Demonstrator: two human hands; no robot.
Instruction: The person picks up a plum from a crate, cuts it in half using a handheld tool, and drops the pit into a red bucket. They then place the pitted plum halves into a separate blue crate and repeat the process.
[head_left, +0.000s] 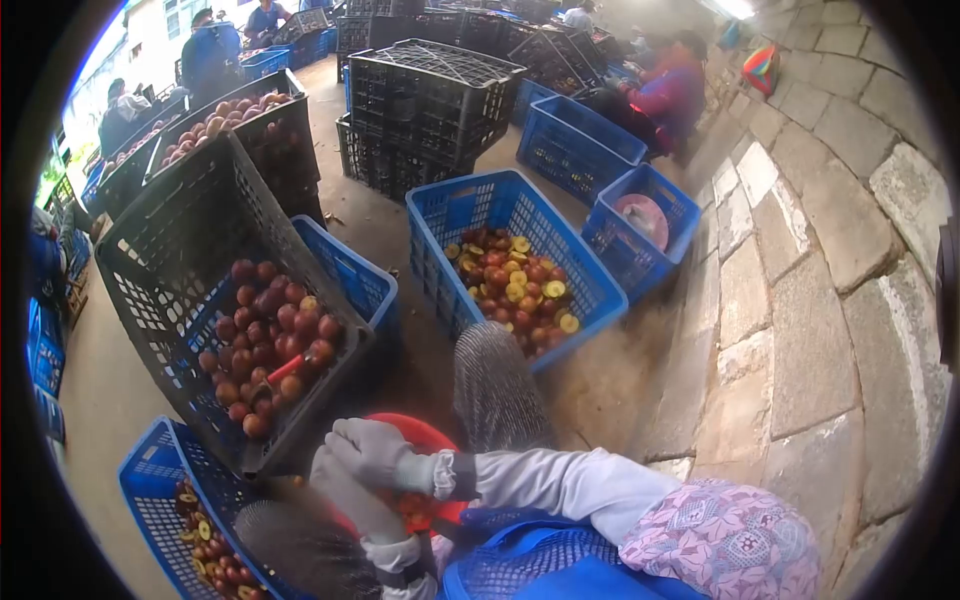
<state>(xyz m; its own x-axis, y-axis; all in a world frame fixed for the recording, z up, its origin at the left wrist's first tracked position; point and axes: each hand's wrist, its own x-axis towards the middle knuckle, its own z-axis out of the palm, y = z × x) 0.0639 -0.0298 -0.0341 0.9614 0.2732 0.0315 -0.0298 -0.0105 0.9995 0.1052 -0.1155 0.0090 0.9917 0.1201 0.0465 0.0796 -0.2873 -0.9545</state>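
Note:
My right hand and my left hand, both in grey gloves, press together over a red basin between my knees. The fingers of both are closed, and I cannot tell what is inside them. Small reddish fruit shows in the basin below my wrists. Just beyond the hands, a tilted black crate holds whole dark red plums. A red-handled tool lies on these plums near the crate's lower edge.
Ahead stands a blue crate with cut plums; another blue crate at lower left holds more. Stacked black crates rise behind. A blue crate with a pink bowl sits by the stone wall. People work farther back.

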